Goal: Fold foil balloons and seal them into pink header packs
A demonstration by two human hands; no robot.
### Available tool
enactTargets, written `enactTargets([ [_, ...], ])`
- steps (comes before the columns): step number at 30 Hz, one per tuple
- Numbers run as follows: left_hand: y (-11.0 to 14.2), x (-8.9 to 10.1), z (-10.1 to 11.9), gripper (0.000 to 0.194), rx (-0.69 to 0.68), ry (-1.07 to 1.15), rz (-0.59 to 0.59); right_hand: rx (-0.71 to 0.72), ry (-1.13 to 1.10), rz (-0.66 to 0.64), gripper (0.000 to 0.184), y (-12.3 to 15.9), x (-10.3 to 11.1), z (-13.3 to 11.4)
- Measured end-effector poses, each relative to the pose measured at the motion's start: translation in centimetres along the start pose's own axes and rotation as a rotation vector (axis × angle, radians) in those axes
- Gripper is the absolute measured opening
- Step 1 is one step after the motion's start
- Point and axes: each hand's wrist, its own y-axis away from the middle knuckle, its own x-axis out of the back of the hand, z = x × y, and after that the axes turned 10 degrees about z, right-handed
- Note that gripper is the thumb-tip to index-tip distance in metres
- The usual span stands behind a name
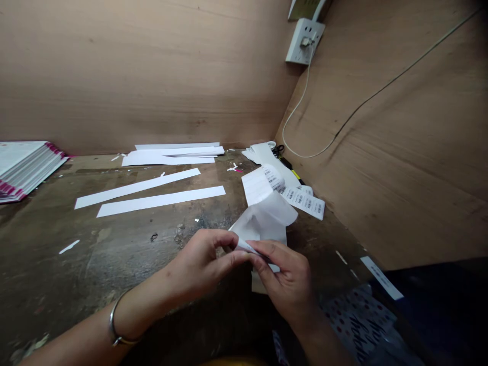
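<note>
The left hand (202,259), a thin silver bangle (118,325) at its wrist, and the right hand (285,279) pinch a curling white paper sheet (263,218) over a worn dark workbench (91,254). Their fingers hide the pinched edge. A white barcode-label strip (303,201) lies just beyond.

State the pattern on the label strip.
The label strip has black barcodes on white, clearest in the head view.
</note>
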Motion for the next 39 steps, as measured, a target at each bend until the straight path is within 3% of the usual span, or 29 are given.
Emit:
enactTargets([
  [2, 0.1, 0.2, -0.2, 0.018, -0.204, -0.194, 0.014, -0.004, 0.025, 0.041, 0.019, 0.1, 0.0, 0.1],
  [4, 0.0, 0.1, -0.5, 0.016, -0.305, -0.301, 0.057, -0.029, 0.038, 0.081, 0.017, 0.2, 0.0, 0.1],
  [10, -0.1, -0.5, -1.1, 0.016, -0.25, -0.296, 0.104, -0.127, -0.015, 0.104, 0.004, 0.1, -0.3, -0.4],
  [17, 0.0, -0.9, -1.0, 0.02, -0.252, -0.34, 0.104, -0.056, 0.06, 0.132, 0.01, 0.6, -0.5, -0.8],
  [23, -0.3, -0.8, -1.9, 0.021, -0.186, -0.388, 0.05, -0.327, -0.001, 0.359, 0.017, 0.6, -1.1, 0.7],
  [26, -0.4, -0.6, -2.5, 0.02, -0.199, -0.411, 0.03, -0.265, 0.188, 0.665, 0.023, 0.2, 2.8, 3.2],
  [29, -0.3, -0.5, -3.3, 0.018, -0.245, -0.48, 0.02, -0.045, 0.593, 0.912, 0.025, 0.8, 10.1, 5.6],
  [31, -0.3, -0.6, -4.0, 0.019, -0.281, -0.523, 0.011, 0.063, 0.828, 0.853, 0.021, 2.1, 14.8, 6.5],
  [33, -0.4, -1.0, -4.8, 0.025, -0.313, -0.54, 0.011, 0.113, 0.976, 0.648, 0.015, 3.9, 17.6, 7.4],
  [36, -0.5, -1.6, -5.4, 0.028, -0.319, -0.566, 0.001, 0.116, 1.045, 0.412, 0.013, 6.5, 18.5, 9.1],
  [39, -0.3, -1.9, -5.3, 0.028, -0.302, -0.584, -0.003, 0.131, 1.08, 0.385, 0.015, 8.0, 17.8, 10.9],
])
